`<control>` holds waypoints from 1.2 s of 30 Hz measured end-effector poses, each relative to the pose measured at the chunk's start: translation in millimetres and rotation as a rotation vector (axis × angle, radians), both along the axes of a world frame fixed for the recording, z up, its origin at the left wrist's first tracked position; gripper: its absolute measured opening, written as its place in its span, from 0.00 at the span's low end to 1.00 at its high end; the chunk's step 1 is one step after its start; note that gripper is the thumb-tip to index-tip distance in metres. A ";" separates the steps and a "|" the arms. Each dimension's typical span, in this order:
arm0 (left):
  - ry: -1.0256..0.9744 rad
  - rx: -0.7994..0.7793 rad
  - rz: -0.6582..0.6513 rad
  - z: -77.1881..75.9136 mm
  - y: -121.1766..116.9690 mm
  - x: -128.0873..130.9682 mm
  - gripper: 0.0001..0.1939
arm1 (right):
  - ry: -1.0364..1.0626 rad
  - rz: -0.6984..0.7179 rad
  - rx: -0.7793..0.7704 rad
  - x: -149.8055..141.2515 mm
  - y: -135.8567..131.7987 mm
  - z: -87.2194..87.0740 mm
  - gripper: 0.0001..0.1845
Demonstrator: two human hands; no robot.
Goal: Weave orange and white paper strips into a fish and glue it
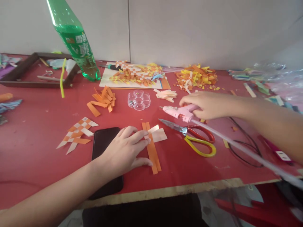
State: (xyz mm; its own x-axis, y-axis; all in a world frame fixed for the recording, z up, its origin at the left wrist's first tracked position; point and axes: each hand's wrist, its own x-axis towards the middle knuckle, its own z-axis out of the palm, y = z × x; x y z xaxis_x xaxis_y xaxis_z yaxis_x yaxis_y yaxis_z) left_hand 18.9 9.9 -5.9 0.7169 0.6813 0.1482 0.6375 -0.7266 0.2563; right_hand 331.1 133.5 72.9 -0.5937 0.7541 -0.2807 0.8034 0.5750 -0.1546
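Observation:
My left hand (125, 149) lies palm down with its fingers apart, the fingertips and thumb resting on two orange paper strips (153, 154). A folded cream paper strip (159, 134) crosses these near their top. Under my left wrist is a black phone (105, 138), partly covered. My right hand (205, 102) is closed around a pink hot glue gun (181, 112), its nozzle pointing left, just above the table. A long clear glue stick (232, 142) sticks out of its rear. Scissors (187, 132) with red and yellow handles lie below the gun.
A woven paper fish (79, 130), orange strips (104, 101), a clear flower-shaped tray (139, 100) and cream strips (167, 94) lie about. Behind are a green bottle (75, 44), a dark frame (30, 84), woven fish (139, 74) and orange scraps (196, 77). A black cable (248, 160) loops at right.

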 end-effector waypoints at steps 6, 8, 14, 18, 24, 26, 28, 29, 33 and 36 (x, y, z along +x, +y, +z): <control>-0.020 0.013 -0.004 -1.2 -0.1 -0.6 0.30 | -0.073 0.085 0.179 52.6 25.4 -39.8 0.26; -0.030 0.015 -0.006 -2.2 0.3 -0.9 0.30 | -0.055 0.096 0.222 59.4 30.4 -47.8 0.26; -0.054 0.030 -0.012 -2.0 1.4 -0.9 0.29 | 0.036 0.031 0.431 23.9 5.0 -43.2 0.22; -0.084 0.039 -0.036 -1.8 2.1 0.3 0.27 | 0.281 -0.057 0.447 -39.9 -45.7 -31.4 0.10; -0.089 0.038 -0.039 -2.4 2.5 0.3 0.28 | 0.624 -0.087 0.089 -89.3 -93.2 -57.0 0.13; -0.086 0.049 -0.039 -1.8 2.4 0.4 0.28 | 0.687 -0.085 0.074 -89.6 -93.4 -69.1 0.11; -0.082 0.059 -0.043 -1.1 2.4 0.6 0.27 | 0.719 -0.076 0.073 -88.1 -91.0 -78.1 0.10; -0.078 0.063 -0.044 -0.8 2.5 0.7 0.27 | 0.717 -0.069 0.089 -87.6 -89.8 -81.3 0.10; -0.067 0.075 -0.043 -0.2 2.7 1.0 0.26 | 0.680 -0.033 0.168 -88.4 -87.5 -87.6 0.12; -0.064 0.071 -0.041 -0.3 2.6 0.8 0.26 | 0.674 -0.029 0.172 -89.8 -87.1 -87.6 0.13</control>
